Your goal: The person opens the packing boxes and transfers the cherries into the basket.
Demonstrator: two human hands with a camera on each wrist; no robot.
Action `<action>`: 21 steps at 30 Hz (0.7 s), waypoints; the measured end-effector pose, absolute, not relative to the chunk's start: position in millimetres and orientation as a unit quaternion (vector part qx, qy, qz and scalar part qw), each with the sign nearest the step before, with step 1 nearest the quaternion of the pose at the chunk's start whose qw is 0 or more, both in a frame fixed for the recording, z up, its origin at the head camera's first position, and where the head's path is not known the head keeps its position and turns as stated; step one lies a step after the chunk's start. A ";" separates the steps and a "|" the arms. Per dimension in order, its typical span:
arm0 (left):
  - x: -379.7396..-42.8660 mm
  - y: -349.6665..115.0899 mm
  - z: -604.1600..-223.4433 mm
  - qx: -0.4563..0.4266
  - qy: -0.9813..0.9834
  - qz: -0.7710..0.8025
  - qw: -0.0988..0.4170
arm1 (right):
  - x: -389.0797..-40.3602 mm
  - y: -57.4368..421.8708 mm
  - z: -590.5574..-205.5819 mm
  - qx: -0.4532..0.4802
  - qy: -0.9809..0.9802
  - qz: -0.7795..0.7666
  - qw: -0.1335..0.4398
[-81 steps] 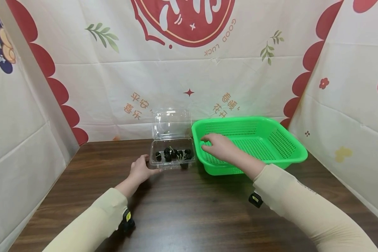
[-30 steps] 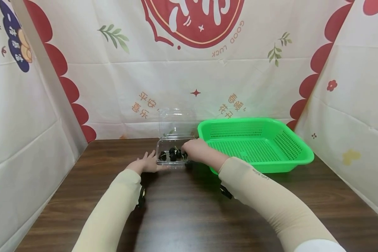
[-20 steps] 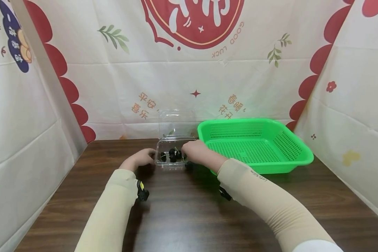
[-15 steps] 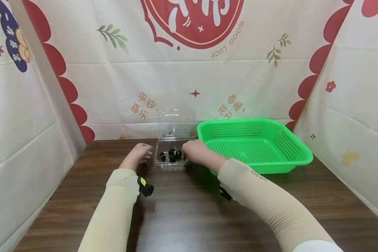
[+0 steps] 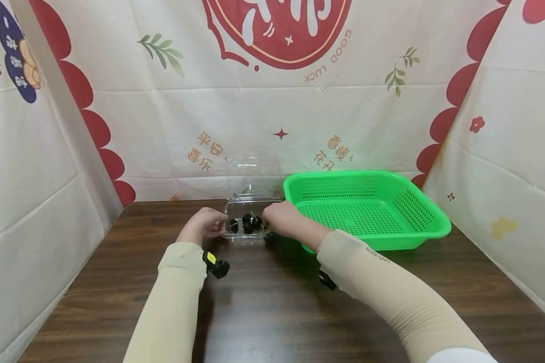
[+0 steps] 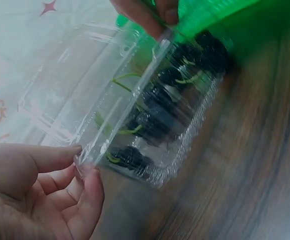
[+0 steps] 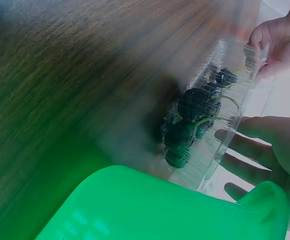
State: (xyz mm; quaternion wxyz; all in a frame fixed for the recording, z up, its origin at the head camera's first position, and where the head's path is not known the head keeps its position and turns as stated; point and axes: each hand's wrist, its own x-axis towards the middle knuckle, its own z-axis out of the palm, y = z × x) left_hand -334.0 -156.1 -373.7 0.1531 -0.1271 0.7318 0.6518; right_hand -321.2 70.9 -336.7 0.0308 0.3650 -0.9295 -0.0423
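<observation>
A clear plastic clamshell box [image 5: 247, 237] stands on the table near the back, its lid [image 5: 253, 176] raised behind it. Several dark cherries [image 5: 248, 225] with green stems lie inside. My left hand [image 5: 204, 223] pinches the rim at the box's left end; in the left wrist view thumb and fingertips meet on that corner. At the opposite end, my right hand [image 5: 285, 219] holds the rim beside the green basket. The right wrist view shows its fingers [image 7: 250, 172] spread along that edge, some behind the clear plastic.
A green plastic basket [image 5: 368, 243] with slotted sides stands close to the right of the box. The wooden table [image 5: 272, 307] stretches toward me. A white printed cloth [image 5: 186, 116] hangs right behind the box and along both sides.
My right hand has come from over the green basket to the box's right end. My left hand let go of the box, drew back left, then took its left rim.
</observation>
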 end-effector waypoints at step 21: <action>-333.0 -149.0 -393.8 -0.154 0.651 0.729 0.147 | -312.7 79.3 -333.1 0.398 -0.915 -0.043 0.053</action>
